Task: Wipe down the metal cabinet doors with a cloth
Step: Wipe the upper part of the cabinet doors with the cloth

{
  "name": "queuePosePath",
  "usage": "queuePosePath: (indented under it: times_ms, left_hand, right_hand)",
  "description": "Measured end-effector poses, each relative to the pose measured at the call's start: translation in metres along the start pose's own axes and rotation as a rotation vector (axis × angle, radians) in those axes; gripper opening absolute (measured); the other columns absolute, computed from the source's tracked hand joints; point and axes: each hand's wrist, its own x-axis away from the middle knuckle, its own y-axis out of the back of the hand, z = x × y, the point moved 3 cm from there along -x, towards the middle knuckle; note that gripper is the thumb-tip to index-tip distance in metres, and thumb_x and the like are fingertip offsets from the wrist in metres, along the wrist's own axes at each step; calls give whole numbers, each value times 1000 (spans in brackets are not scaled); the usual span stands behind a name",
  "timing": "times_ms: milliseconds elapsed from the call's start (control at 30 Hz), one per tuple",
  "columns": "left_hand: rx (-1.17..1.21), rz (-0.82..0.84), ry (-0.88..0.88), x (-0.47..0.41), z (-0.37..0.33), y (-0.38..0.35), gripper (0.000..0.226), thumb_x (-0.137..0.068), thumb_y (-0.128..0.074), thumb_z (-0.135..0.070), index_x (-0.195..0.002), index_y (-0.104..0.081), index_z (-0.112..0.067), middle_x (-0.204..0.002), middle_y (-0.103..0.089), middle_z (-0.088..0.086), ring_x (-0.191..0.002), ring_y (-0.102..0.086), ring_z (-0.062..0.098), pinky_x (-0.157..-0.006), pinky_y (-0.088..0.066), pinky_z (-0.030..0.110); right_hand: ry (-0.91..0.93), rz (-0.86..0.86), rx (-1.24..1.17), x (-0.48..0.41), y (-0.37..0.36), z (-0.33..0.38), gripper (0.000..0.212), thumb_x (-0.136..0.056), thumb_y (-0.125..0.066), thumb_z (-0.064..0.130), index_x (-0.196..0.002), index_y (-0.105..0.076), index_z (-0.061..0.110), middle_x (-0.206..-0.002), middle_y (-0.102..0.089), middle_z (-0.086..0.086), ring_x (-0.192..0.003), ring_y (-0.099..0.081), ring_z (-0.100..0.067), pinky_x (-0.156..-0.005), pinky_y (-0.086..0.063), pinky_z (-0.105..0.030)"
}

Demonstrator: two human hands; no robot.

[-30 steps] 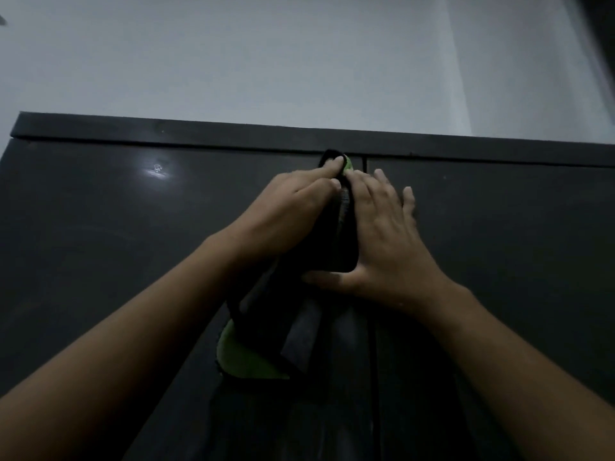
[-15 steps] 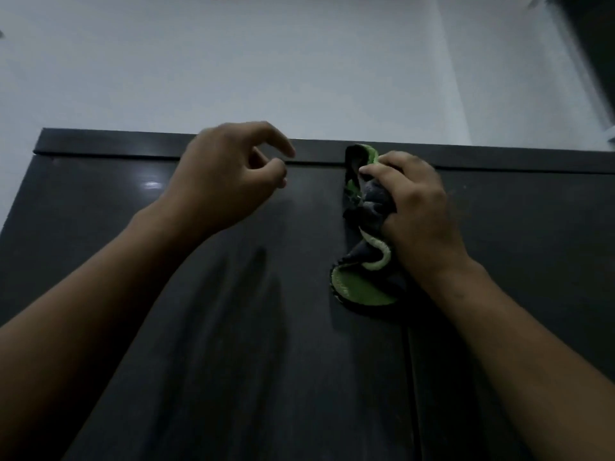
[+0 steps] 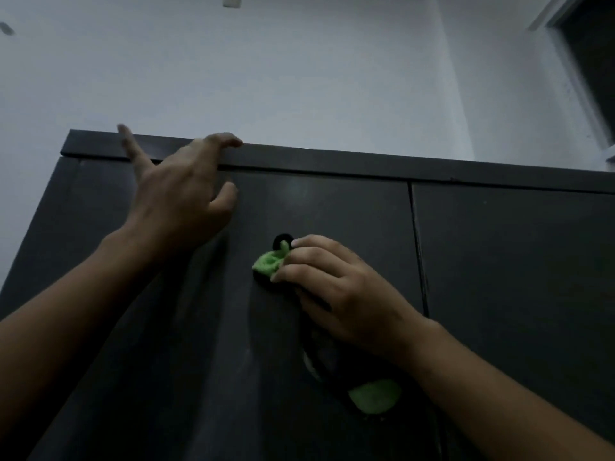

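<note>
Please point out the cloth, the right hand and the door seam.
cloth (image 3: pixel 270 261), head view, green bunched end.
right hand (image 3: pixel 346 294), head view, back of the hand.
door seam (image 3: pixel 417 247), head view, upper stretch.

Dim, grainy view; faint glare on the dark cabinet door (image 3: pixel 299 194).

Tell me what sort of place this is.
Probably a plain, dim indoor room, perhaps a storage or utility room. A dark cabinet with two doors stands against a bare white wall, and a door frame shows at the upper right.
</note>
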Motion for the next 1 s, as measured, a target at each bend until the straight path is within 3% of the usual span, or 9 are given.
queuePosePath:
  times_ms: [67,133,233,367,500,633,700,833,1000]
  left_hand:
    - [-76,85,22,-7,18,-4,61,-89,-31,-48,-146,-37,-28,-155,-39,10,-146,-32,27,-108,16,73]
    - [-90,148,52,-14,38,-6,68,-89,-22,-55,-151,-31,-29,-162,-27,5,-152,-14,25,-109,15,72]
    - [-56,191,95,-21,61,-5,67,-90,-20,-57,-152,-30,-34,-162,-28,2,-152,-13,27,-111,9,72]
    - [-57,177,116,-30,74,-5,46,-104,-31,-49,-149,-34,-42,-156,-35,7,-148,-21,29,-112,2,73]
    - [-36,160,139,-38,95,-6,63,-89,-19,-61,-142,-44,-38,-149,-46,11,-142,-31,34,-111,-13,73]
    - [-61,131,198,-40,130,-2,67,-87,-20,-56,-137,-53,-25,-142,-52,17,-135,-41,37,-108,-30,60]
    - [0,117,190,-37,145,2,66,-88,-21,-55,-134,-56,-22,-138,-55,20,-133,-43,38,-109,-32,57]
    - [94,68,111,-35,144,7,62,-91,-25,-38,-127,-62,-5,-127,-60,29,-125,-50,41,-107,-30,43]
    - [13,113,72,-46,160,-2,68,-89,-13,-54,-126,-59,-21,-127,-60,23,-127,-46,41,-106,-30,48]
  right_hand:
    - [-45,-73,42,-1,9,-16,37,-91,-63,-3,-127,-69,4,-127,-63,-15,-124,-56,-30,-111,-43,-39]
    - [-286,-255,109,-8,20,-44,44,-86,-61,-8,-127,-68,3,-134,-59,-17,-126,-54,-30,-113,-40,-34]
    - [-517,-344,175,-24,20,-63,43,-87,-59,-1,-129,-66,0,-129,-62,-17,-121,-56,-31,-111,-35,-24]
    - [-381,-262,81,-58,-15,-28,38,-87,-62,2,-124,-67,-3,-123,-64,-20,-116,-57,-35,-111,-33,-24]
    - [-160,-119,-117,-68,-53,31,29,-89,-60,-3,-116,-70,-7,-118,-64,-22,-111,-59,-38,-104,-45,-42]
    - [15,7,-158,-55,-57,46,28,-91,-58,-4,-116,-71,-5,-119,-65,-20,-114,-59,-37,-105,-46,-44]
    - [-26,-92,-127,-55,-46,33,29,-92,-54,-1,-114,-73,-2,-116,-67,-19,-111,-61,-34,-105,-45,-36]
    - [-394,-348,131,-77,-32,-7,31,-88,-58,-3,-114,-73,-3,-115,-66,-21,-108,-62,-38,-104,-39,-26]
    - [-321,-201,108,-118,-69,28,35,-89,-62,2,-123,-66,-5,-124,-59,-25,-116,-55,-41,-109,-39,-40]
